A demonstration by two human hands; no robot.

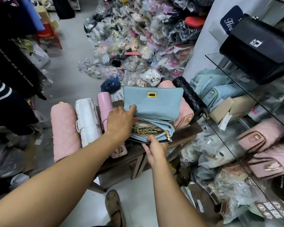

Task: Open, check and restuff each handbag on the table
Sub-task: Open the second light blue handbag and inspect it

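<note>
Wooden table bears a smooth blue handbag, gold chain inside.

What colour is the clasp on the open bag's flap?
Gold clasp with a brownish centre, on the blue handbag; head view.

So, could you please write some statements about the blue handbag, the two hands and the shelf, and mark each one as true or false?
1. The blue handbag has its flap lifted. True.
2. A gold chain lies inside it. True.
3. The right hand holds a white bag. False: it grips the blue handbag's near edge.
4. The left hand hangs idle. False: it holds the flap's edge.
5. A black bag sits on the glass shelf. True.
</note>
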